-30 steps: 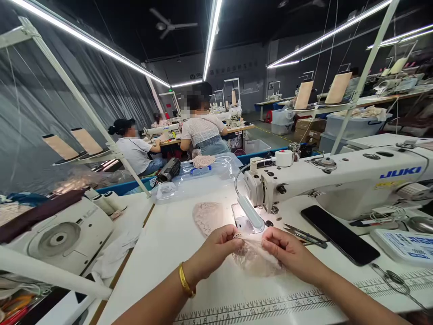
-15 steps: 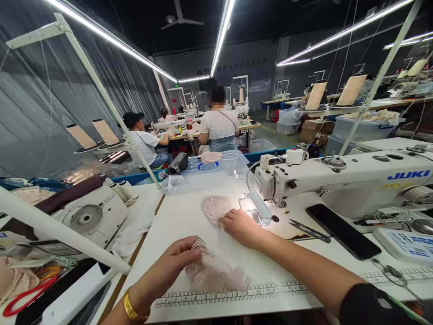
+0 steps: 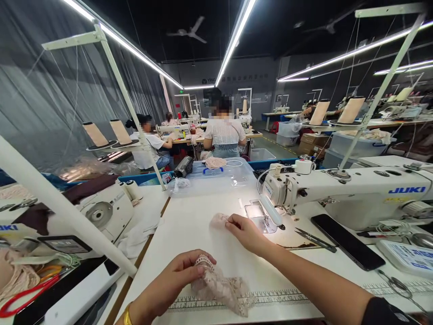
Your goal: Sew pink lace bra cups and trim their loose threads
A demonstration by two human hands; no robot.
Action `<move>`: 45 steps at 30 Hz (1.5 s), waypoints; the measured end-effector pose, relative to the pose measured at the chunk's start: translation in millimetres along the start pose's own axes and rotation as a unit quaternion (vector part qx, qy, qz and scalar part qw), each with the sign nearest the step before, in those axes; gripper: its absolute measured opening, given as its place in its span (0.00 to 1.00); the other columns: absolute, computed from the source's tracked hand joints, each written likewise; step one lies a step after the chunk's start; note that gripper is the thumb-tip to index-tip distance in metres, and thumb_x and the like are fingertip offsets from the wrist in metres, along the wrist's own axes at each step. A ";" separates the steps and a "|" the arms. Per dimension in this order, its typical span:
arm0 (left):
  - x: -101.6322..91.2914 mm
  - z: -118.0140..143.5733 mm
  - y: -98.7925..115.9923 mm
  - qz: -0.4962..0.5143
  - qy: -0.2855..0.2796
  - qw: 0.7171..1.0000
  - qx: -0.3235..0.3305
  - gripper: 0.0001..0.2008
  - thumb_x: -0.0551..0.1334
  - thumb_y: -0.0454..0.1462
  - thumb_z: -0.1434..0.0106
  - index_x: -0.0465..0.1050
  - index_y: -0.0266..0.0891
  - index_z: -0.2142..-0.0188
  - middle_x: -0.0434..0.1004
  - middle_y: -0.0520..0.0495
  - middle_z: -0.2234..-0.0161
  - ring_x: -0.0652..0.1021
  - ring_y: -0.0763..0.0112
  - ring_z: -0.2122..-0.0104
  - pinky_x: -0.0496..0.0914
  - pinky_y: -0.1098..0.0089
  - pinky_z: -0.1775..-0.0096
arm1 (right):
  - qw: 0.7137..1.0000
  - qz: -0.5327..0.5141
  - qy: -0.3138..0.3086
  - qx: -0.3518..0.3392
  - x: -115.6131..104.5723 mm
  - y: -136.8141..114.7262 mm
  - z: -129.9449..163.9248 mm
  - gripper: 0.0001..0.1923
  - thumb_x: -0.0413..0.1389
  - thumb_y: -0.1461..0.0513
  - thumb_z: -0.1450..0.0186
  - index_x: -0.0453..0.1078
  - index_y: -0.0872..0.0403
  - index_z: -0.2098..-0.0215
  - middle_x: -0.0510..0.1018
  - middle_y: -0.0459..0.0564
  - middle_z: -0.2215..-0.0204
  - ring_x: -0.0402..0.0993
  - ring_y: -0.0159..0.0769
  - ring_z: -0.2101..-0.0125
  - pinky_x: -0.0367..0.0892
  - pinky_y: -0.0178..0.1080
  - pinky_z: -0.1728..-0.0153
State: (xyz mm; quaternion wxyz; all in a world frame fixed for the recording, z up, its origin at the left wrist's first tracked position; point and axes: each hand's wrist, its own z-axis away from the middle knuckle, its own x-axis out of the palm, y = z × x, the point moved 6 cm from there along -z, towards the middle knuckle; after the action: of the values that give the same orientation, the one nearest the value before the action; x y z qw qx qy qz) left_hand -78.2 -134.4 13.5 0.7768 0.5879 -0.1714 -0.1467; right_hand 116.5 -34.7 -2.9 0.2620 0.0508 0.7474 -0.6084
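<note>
Since half a second ago, the right hand (image 3: 246, 231) has gathered the flat lace piece (image 3: 219, 220) at its fingertips into a small bunch, while the left hand (image 3: 176, 282) has kept its hold on the lace strip (image 3: 223, 289); one piece now looks ready to be lifted toward the other. Left of both hands lie a red-handled tool (image 3: 23, 295) and a second machine with a round disc (image 3: 99, 212). The left fingers are closed, pinching the scalloped end of the lace strip, which trails rightward, soft and openwork, over the printed ruler (image 3: 287, 298). The right fingers are curled shut on the pale pink lace piece, just left of them. Beyond those fingers sits the needle plate (image 3: 257, 212), then steel scissors (image 3: 314, 239), a glossy black phone (image 3: 348, 241) and the white sewing machine (image 3: 355, 185).
</note>
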 end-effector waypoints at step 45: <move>34.2 14.2 62.0 -0.151 -0.059 0.987 0.020 0.16 0.64 0.49 0.32 0.75 0.38 0.63 0.70 0.50 0.67 0.68 0.69 0.66 0.64 0.71 0.63 | 0.907 -0.272 -0.317 -0.052 19.1 -62.2 77.4 0.24 0.65 0.48 0.36 0.70 0.53 0.50 0.75 0.49 0.58 0.72 0.38 0.57 0.67 0.41 0.54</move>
State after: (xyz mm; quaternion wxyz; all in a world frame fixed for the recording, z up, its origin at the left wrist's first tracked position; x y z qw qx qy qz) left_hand -52.1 -144.8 80.1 0.7226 0.6125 -0.1289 -0.2933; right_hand 101.1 -127.6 33.9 0.3117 -0.3632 0.6404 -0.6007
